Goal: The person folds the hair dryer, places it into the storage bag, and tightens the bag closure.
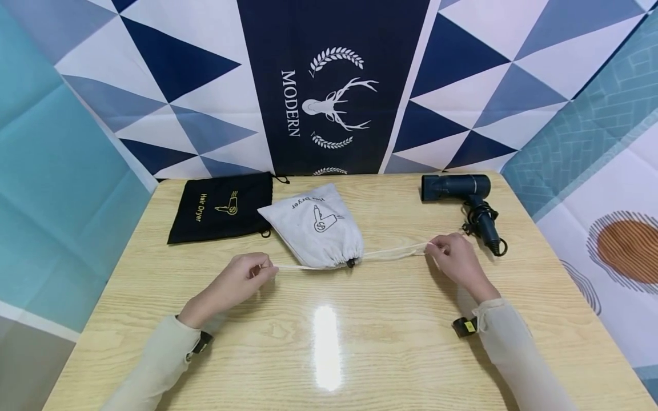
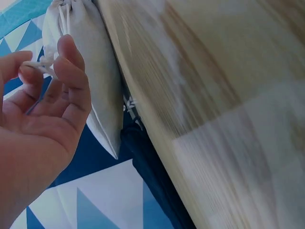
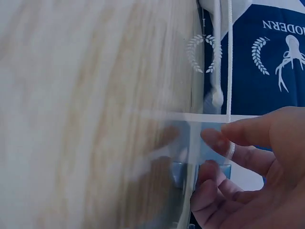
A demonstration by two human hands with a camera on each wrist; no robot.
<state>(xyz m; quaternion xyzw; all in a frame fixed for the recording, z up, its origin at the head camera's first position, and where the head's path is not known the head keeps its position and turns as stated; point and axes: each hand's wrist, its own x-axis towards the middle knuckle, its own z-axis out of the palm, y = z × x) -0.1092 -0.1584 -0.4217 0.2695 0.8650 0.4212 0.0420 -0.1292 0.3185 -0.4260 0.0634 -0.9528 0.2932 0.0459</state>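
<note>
A white drawstring bag point(image 1: 329, 237) printed "Hair Dryer" lies mid-table, its gathered mouth toward me with a small black cord lock point(image 1: 351, 263). The white drawstring point(image 1: 390, 254) stretches out to both sides of that mouth. My left hand point(image 1: 233, 282) pinches the left end of the cord; a knot point(image 2: 45, 62) shows between thumb and finger in the left wrist view. On the other side, my right hand point(image 1: 457, 261) pinches the right stretch between thumb and index finger. Another knotted cord end point(image 3: 217, 98) hangs loose near those fingers in the right wrist view.
A flat black pouch point(image 1: 247, 211) marked "Hair Dryer" lies at the back left, its edge next to the white bag. At the back right is a dark hair dryer point(image 1: 456, 187) with its cable wrapped round the handle. A patterned cloth point(image 1: 334, 160) hangs behind the table.
</note>
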